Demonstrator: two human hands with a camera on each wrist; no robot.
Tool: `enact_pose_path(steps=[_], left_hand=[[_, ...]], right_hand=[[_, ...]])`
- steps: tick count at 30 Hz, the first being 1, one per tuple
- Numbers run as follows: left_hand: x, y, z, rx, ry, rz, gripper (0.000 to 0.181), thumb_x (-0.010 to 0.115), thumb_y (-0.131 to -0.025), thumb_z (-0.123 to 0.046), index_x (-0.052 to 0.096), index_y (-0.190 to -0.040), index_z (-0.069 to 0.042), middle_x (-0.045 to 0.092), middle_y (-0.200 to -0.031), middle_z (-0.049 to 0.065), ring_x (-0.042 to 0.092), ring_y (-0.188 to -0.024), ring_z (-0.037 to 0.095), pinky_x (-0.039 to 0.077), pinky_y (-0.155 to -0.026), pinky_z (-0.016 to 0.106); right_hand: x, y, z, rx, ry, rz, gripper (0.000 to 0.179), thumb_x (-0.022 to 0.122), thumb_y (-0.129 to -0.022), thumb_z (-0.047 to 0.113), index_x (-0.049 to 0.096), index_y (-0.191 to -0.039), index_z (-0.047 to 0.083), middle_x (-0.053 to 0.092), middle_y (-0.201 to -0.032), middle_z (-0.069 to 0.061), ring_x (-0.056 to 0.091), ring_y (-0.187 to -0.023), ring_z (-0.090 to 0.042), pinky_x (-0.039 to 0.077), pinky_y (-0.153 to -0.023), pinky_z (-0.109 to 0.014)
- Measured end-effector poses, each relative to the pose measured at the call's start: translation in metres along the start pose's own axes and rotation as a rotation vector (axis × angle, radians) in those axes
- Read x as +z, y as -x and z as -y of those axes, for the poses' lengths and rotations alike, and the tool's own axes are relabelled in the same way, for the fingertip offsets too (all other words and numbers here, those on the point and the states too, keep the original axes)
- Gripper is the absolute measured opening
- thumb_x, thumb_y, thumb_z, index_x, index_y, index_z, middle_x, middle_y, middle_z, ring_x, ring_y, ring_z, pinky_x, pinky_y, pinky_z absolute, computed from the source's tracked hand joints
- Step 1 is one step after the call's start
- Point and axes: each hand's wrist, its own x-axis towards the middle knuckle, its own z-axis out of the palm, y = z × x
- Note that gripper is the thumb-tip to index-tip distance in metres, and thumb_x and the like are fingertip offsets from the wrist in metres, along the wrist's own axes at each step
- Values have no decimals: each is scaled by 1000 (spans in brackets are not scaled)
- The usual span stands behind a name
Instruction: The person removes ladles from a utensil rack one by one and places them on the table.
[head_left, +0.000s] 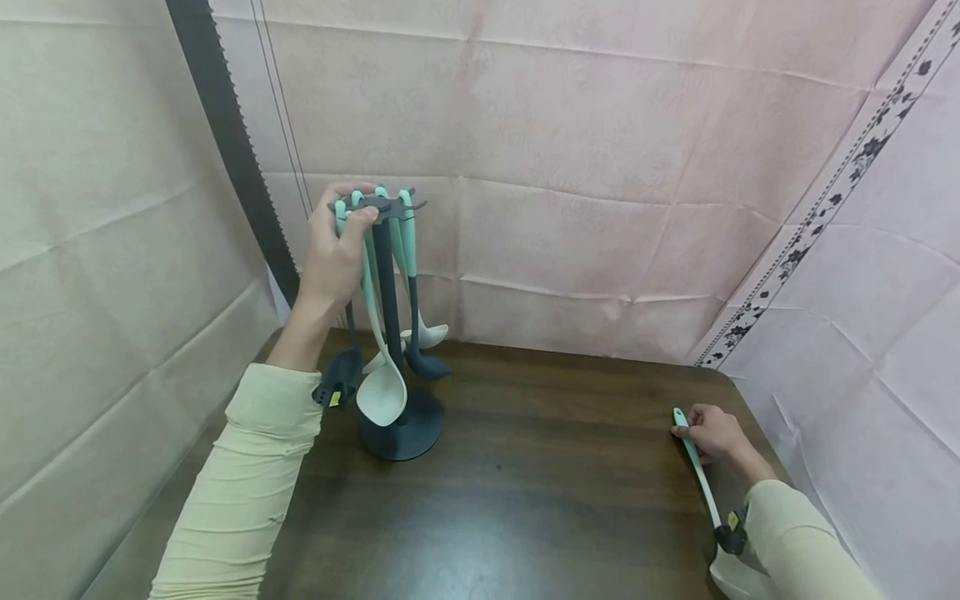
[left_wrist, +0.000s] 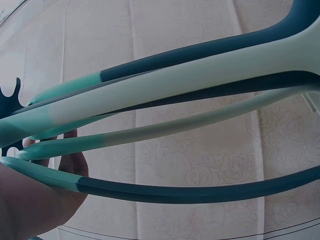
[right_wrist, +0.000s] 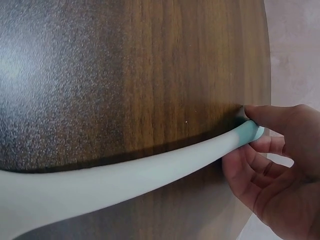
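Note:
My left hand (head_left: 333,254) grips the top of a dark utensil stand (head_left: 384,283), with its thumb over the hook ring. Mint-handled kitchen utensils hang there, among them a white spoon (head_left: 382,396) in front and a dark ladle (head_left: 427,365) on the right. In the left wrist view, several handles (left_wrist: 55,147) run past the fingers. At the table's right side, my right hand (head_left: 716,433) pinches the mint handle of a white utensil (right_wrist: 150,175) between thumb and fingers. The sleeve partly covers its broad white head (head_left: 735,575), so I cannot tell its kind.
The stand's round base (head_left: 408,433) rests on a brown wooden table (head_left: 525,467) toward the back left. Pale cloth (head_left: 562,208) hangs behind the table and on both sides. The table's rounded back right corner lies just beyond my right hand.

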Motion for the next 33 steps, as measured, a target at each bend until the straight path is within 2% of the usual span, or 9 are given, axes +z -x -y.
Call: enact_pose_path(steps=[11, 13, 17, 20, 22, 26, 30, 33], left_hand=[[-1, 1, -2, -22, 5, 0, 40, 51, -104, -28, 59, -139, -10, 50, -106, -2, 43, -93, 16, 33, -85, 35], [-1, 0, -1, -18, 9, 2, 40, 51, -104, -29, 59, -139, -10, 50, -105, -2, 43, -93, 17, 33, -85, 35], [-1, 0, -2, -15, 12, 6, 40, 51, -104, -29, 59, -138, -10, 50, -107, -2, 43, -94, 17, 33, -86, 35], [-1, 0, -3, -17, 13, 6, 41, 51, -104, -29, 59, -139, -9, 50, -108, -2, 43, -94, 17, 33, -85, 35], [-1, 1, -3, -17, 14, 6, 41, 51, -104, -28, 59, -139, -9, 50, -108, -2, 43, -94, 17, 33, -85, 35], [-1, 0, -3, -14, 12, 6, 40, 51, -104, -30, 60, -138, -10, 50, -107, -1, 42, -93, 17, 33, -84, 35], [-1, -1, -1, -10, 9, 5, 40, 51, -104, -30, 60, -137, -10, 50, -107, -1, 42, -92, 18, 33, -84, 35], [-1, -1, 0, -8, 11, 5, 39, 51, -104, -30, 60, -137, -11, 49, -103, 0, 41, -90, 18, 33, -83, 35]], right_hand=[[-4, -1, 4, 74, 32, 46, 31, 73, -99, 26, 57, -92, 0, 57, -83, -13, 63, -66, -22, 59, -57, -35], [-6, 1, 6, 79, 45, 50, 35, 73, -99, 30, 56, -93, 0, 58, -83, -14, 64, -67, -22, 59, -57, -35], [-13, 5, 12, 73, 161, 10, 55, 66, -100, 53, 57, -99, -2, 61, -87, -17, 63, -75, -27, 54, -59, -38], [-17, 6, 16, 61, 253, -25, 77, 57, -98, 68, 55, -113, -7, 64, -99, -26, 63, -85, -37, 51, -64, -44], [-19, 7, 19, 51, 281, -27, 90, 52, -99, 72, 51, -127, -13, 63, -114, -36, 64, -97, -48, 54, -72, -53], [-19, 8, 23, 21, 327, -24, 107, 48, -98, 75, 36, -147, -19, 44, -141, -48, 50, -123, -64, 49, -90, -70], [-16, 9, 27, 10, 379, -32, 114, 46, -95, 82, 33, -152, -16, 32, -147, -51, 39, -129, -70, 41, -93, -79], [-13, 10, 30, 13, 404, -36, 119, 44, -91, 87, 33, -154, -14, 29, -149, -50, 36, -129, -71, 37, -93, -83]])
